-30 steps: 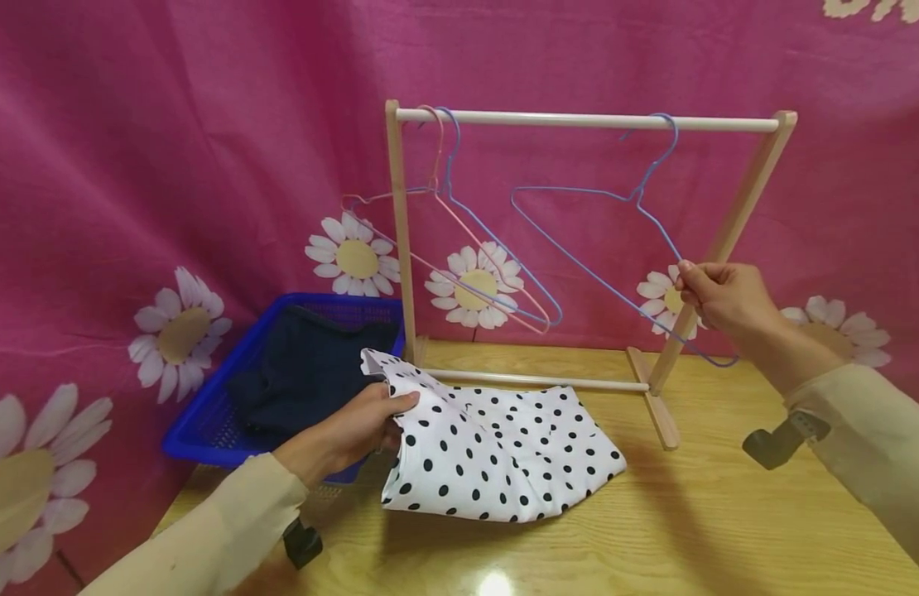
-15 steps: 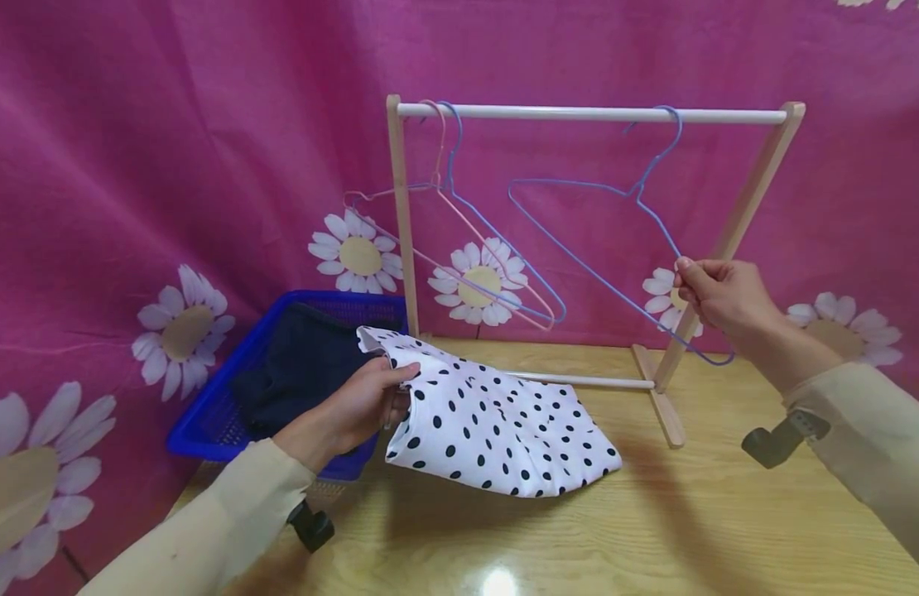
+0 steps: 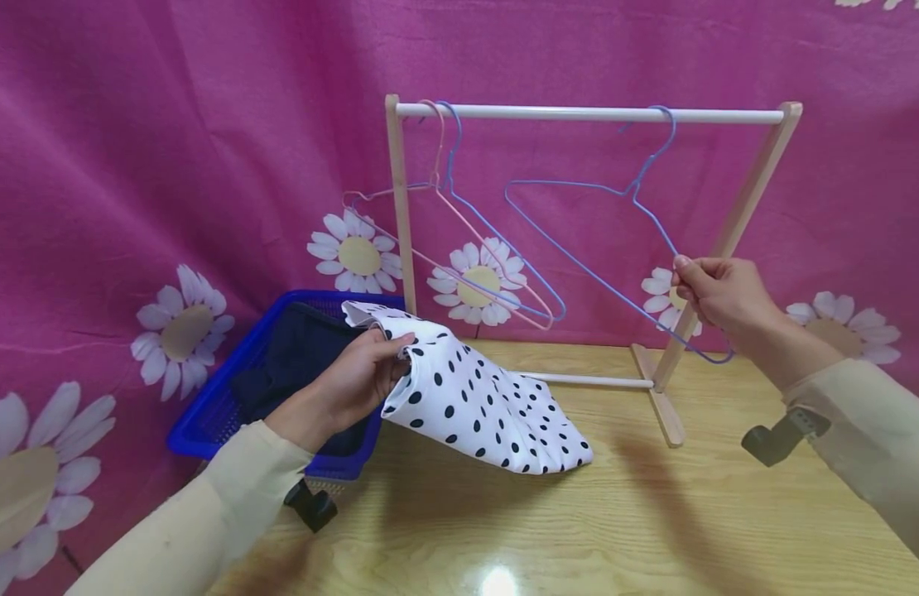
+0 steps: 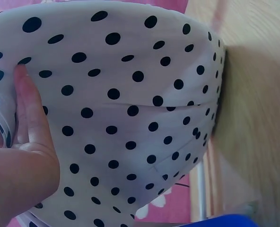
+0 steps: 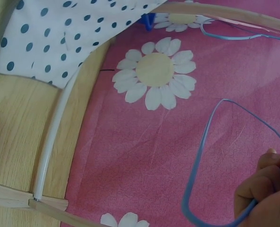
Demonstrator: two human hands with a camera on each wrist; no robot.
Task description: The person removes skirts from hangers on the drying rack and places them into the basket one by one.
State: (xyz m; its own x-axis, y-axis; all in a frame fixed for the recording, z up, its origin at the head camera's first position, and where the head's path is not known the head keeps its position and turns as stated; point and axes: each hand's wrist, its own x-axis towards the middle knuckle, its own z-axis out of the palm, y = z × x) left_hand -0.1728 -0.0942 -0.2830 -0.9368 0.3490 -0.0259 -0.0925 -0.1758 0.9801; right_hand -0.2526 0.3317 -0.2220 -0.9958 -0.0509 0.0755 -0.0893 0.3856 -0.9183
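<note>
My left hand (image 3: 363, 372) grips the gathered upper edge of a white garment with black polka dots (image 3: 482, 406), thumb on top. The garment slants down to the right, its far end low over the table. In the left wrist view the dotted cloth (image 4: 126, 90) spreads out beyond the hand (image 4: 31, 161). My right hand (image 3: 724, 294) pinches the right shoulder of a blue wire hanger (image 3: 633, 189) between thumb and fingers. That hanger's hook is over the rack's white bar (image 3: 549, 112). Curled fingers of the right hand (image 5: 267, 189) show beside the wire in the right wrist view.
A pink hanger (image 3: 435, 179) and another blue hanger (image 3: 449, 165) hang together at the rack's left end. Behind my left hand stands a blue basket (image 3: 194, 422) with dark cloth (image 3: 295, 356) inside. A pink flowered curtain (image 3: 243, 124) hangs behind the wooden table (image 3: 579, 530).
My left hand has lifted the dotted garment's near edge and drawn it slightly left, so its right end has shifted left too. My right hand has kept its pinch on the hanger, nearly still.
</note>
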